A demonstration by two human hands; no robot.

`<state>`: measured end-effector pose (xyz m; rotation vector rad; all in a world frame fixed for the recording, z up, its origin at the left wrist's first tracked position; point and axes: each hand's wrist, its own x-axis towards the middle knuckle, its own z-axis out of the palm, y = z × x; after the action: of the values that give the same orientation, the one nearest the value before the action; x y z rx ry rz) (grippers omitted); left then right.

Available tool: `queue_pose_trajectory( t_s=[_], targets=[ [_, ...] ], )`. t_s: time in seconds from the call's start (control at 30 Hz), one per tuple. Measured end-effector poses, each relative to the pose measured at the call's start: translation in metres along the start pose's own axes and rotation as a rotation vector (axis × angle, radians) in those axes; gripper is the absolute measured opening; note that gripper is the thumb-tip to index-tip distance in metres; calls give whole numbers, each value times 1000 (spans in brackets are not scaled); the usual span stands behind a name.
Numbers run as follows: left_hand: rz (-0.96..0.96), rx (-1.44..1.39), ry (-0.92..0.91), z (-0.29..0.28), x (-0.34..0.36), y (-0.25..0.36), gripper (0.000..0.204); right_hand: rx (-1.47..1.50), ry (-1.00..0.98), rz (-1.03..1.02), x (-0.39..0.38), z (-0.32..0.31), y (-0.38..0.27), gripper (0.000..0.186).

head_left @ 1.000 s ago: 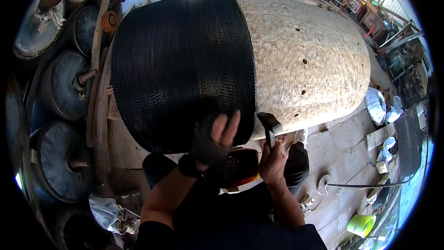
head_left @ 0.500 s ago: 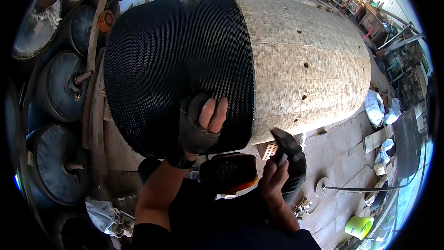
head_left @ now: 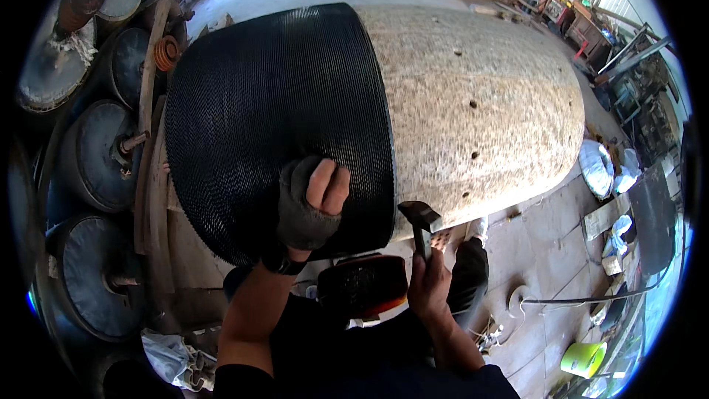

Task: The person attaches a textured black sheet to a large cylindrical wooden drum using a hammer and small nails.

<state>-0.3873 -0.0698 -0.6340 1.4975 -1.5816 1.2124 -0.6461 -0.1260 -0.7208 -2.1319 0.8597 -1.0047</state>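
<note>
A big drum lies across in front of me. Its left part is wrapped in black, finely toothed strip (head_left: 273, 96); its right part is bare, pale wood (head_left: 480, 89) with small dark holes. My left hand (head_left: 312, 203), in a dark glove with some bare fingertips, is closed against the near side of the black wrapping. Whatever its fingers pinch, if anything, is hidden. My right hand (head_left: 430, 284) grips a hammer (head_left: 421, 223) by the handle, its head up beside the edge between the wrapping and the wood. Below the drum, near my lap, is a dark container (head_left: 362, 286) with a red-orange inside wall.
Dark round drums (head_left: 100, 277) with protruding shafts line the left side, beside long wooden planks (head_left: 151, 177). To the right are white bags (head_left: 596, 168), a hose (head_left: 583, 300) across the tiled floor and a yellow-green bucket (head_left: 583, 359). Machinery stands farther back.
The hammer has moved left toward the wrapping's edge, and its head is now more upright. My left hand stays closed on the black wrapping. The whole view has shifted slightly.
</note>
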Motion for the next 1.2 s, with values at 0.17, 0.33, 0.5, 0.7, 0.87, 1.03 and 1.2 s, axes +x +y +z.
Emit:
queue_pose_trajectory(
  t_s=[0.17,0.33,0.5,0.7,0.87,1.03,1.2],
  targets=[
    [-33,9,-83,-2,-3,4,39,5,190,-303,2,-6,-3,28],
    [-18,58,-53,-3,-1,5,39,-73,81,55,-29,21,50,25],
    [-38,134,-32,-2,2,5,33,17,115,17,-59,16,56,24],
    [-99,-42,-22,-14,1,62,31,54,115,54,-72,6,55,27],
    [-313,-501,-94,-5,-53,138,36,131,-4,156,-79,5,51,27],
    [-295,-376,-167,6,-64,145,45,102,-36,132,-78,-1,54,27],
    [-335,-364,-276,-1,-54,143,53,95,-49,113,-75,1,55,30]
  ],
)
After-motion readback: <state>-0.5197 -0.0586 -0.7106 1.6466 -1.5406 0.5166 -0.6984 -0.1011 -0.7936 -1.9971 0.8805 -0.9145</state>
